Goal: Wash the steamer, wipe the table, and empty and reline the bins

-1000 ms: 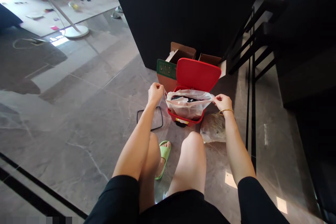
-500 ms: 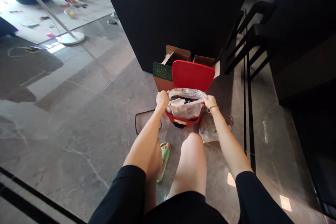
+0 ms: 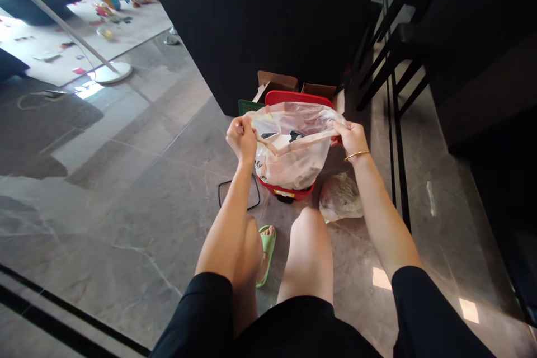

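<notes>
A translucent white plastic bag [image 3: 289, 165] stands stretched wide above a red trash bin [image 3: 274, 187], its lower part still inside the bin. Pale and dark waste shows through the bag's mouth. My left hand [image 3: 243, 137] is closed round the left side of the bag's rim. On the opposite side, my right hand [image 3: 350, 137], with a gold bangle at the wrist, pinches the rim. Behind the bag rises the bin's red lid [image 3: 297, 97], mostly covered by the plastic.
A second filled plastic bag [image 3: 339, 198] lies on the floor right of the bin. To the left is a black-edged frame [image 3: 224, 193]. Open cardboard boxes [image 3: 277, 79] stand behind, against a dark cabinet [image 3: 260, 17]. Black chairs [image 3: 405, 39] are at the right, a lamp base [image 3: 111, 72] far left.
Both hands have risen and spread apart, pulling the bag up out of the bin's rim. More of the bag shows, and it now covers most of the red lid.
</notes>
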`<act>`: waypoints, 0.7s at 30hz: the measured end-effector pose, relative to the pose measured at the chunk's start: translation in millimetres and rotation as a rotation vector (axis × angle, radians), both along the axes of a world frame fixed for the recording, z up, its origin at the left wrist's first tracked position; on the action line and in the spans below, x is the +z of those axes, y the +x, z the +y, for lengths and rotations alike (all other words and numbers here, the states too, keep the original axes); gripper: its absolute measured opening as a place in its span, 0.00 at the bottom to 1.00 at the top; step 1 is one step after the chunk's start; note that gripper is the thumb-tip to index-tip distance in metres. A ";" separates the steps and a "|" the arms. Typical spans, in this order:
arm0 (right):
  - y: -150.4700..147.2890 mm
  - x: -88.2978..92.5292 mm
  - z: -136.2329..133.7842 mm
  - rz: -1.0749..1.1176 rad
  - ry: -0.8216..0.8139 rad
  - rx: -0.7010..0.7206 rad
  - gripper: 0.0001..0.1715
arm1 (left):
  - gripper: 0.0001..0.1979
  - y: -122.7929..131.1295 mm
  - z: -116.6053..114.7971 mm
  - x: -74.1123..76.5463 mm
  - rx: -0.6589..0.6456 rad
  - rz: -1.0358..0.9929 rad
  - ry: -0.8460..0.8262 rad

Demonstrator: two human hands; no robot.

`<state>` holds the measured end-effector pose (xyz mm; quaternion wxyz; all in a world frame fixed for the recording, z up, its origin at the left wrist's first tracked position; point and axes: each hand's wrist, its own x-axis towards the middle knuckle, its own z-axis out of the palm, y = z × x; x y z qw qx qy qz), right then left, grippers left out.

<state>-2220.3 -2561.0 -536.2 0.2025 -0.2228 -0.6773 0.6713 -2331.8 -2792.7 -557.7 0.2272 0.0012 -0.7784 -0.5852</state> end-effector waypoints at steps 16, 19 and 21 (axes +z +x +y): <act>162.0 145.2 60.5 0.143 0.349 -0.243 0.07 | 0.12 93.8 60.9 134.5 -0.827 0.008 0.231; 205.2 137.6 67.1 0.043 0.379 -0.360 0.05 | 0.11 116.7 90.2 113.1 -0.962 -0.061 0.131; 235.5 123.6 72.0 -0.054 0.373 -0.423 0.06 | 0.11 132.8 112.6 92.5 -1.044 -0.105 0.012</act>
